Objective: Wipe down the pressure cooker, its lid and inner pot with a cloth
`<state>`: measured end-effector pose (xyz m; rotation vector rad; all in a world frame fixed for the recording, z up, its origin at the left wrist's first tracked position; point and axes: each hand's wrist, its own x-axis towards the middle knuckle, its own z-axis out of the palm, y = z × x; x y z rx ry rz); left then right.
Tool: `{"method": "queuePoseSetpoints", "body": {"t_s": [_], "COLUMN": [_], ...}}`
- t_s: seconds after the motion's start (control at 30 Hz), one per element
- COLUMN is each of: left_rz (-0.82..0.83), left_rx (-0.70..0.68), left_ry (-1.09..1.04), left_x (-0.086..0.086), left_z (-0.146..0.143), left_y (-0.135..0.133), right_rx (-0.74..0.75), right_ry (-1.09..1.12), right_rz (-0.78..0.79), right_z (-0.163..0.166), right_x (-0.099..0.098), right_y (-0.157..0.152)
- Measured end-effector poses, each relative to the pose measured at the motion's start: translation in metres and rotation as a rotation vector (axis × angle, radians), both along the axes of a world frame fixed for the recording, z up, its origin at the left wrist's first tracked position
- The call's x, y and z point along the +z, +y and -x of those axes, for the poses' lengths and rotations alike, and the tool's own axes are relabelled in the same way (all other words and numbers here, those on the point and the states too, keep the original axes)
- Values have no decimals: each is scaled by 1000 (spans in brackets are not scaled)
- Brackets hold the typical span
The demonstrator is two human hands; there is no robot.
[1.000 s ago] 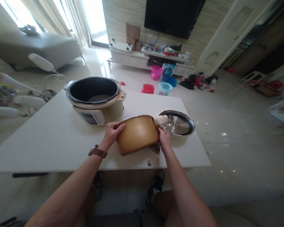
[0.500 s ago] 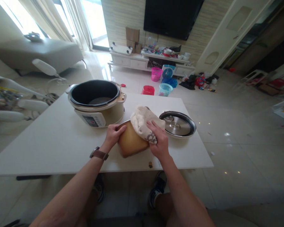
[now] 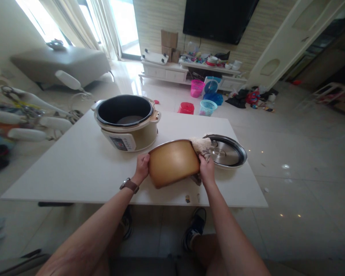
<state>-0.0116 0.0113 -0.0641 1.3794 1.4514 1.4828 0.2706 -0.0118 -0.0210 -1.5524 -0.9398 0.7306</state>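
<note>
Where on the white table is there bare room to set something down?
Bare patches: left of the left hand, on the near side of the cooker; the far strip between cooker and lid; the near right corner of the table, in front of the lid. Crowded: right of centre, where golden pot, right hand, cloth and lid bunch together.

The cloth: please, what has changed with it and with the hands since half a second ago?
The cloth has moved right and away from the person, off the golden pot's outer side to its right rim. The right hand moved right with it, still holding it. The left hand stays at the pot's left edge; cooker and lid stay put.
</note>
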Motion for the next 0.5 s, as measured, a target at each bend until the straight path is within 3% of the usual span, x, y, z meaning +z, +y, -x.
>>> {"method": "queuePoseSetpoints", "body": {"t_s": [0.1, 0.37, 0.5], "left_rz": [13, 10, 54], "left_rx": [-28, -220, -241], "left_ry": [15, -18, 49], "left_x": [0, 40, 47], "left_z": [4, 7, 1], "left_y": [1, 7, 5], "right_rx": [-9, -13, -20], "right_ry": [30, 79, 82], "right_rz": [35, 79, 97], "right_z": [-5, -12, -13], "right_x": [-8, -25, -30], "right_y": [5, 12, 14]}}
